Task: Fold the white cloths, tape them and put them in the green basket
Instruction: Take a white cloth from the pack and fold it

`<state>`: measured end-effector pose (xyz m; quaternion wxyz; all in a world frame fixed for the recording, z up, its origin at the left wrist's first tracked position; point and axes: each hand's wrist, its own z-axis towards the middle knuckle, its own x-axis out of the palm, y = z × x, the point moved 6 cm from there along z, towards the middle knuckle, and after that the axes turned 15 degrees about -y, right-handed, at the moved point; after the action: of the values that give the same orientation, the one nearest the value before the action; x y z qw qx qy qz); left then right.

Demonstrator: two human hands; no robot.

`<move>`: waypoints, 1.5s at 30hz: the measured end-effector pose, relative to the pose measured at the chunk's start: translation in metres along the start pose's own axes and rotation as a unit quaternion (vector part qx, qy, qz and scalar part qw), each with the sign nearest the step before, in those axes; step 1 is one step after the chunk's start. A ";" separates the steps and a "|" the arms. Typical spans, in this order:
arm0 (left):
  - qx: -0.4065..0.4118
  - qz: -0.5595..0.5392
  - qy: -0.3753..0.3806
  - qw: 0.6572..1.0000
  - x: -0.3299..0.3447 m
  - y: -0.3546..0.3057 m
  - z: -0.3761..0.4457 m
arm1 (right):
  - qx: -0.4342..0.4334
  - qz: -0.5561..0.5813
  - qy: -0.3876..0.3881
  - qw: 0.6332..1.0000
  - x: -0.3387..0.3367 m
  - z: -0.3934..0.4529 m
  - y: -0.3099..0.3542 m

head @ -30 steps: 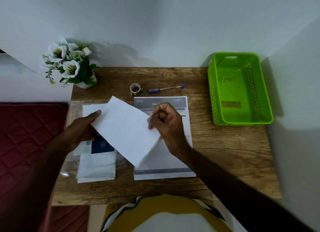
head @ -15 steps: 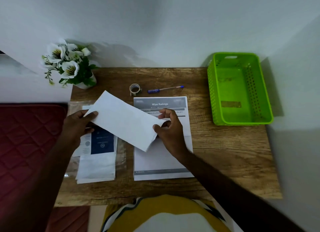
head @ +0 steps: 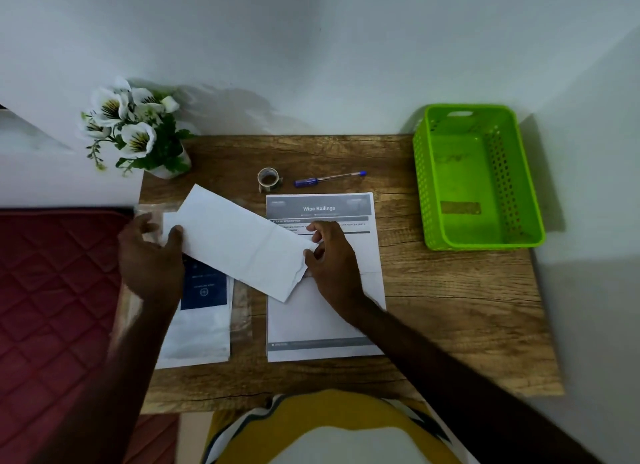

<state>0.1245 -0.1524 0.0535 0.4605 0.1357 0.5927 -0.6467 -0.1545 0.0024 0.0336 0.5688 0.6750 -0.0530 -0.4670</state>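
Folded white rectangular cloth [head: 242,242] held slantwise above the wooden worktop [head: 450,308], near its left-centre. Left hand [head: 149,259] grips the cloth's left end, thumb on top. Right hand [head: 332,259] pinches its right end, fingers [head: 317,228] curled over the edge. Green perforated plastic basket [head: 422,186] at the far right corner. Small tape roll [head: 268,179] and blue pen [head: 329,178] near the far edge. Printed sheet [head: 325,325] lies under the right hand.
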 end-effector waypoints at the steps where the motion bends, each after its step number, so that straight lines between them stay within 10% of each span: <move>1: 0.027 0.012 -0.022 0.999 -0.005 -0.008 -0.006 | -0.001 -0.001 -0.003 1.000 0.000 0.001 0.000; 11: 0.331 -0.033 0.152 0.931 0.012 -0.064 -0.121 | 0.048 0.037 -0.178 0.982 -0.067 0.019 -0.030; 18: 0.345 0.018 0.188 0.919 0.034 -0.056 -0.149 | 0.165 0.045 -0.101 0.980 -0.087 0.018 -0.080; 24: 0.363 0.037 0.180 0.914 0.035 -0.055 -0.152 | 0.104 -0.057 0.020 0.993 -0.088 0.026 -0.082; 45: 0.367 0.067 0.168 0.913 0.039 -0.056 -0.158 | 0.039 -0.151 0.098 0.983 -0.083 0.046 -0.068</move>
<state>0.0027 -0.0353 0.0205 0.3144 0.4410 0.3719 -0.7539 -0.2633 0.0429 0.0289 0.4675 0.7393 0.0868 -0.4768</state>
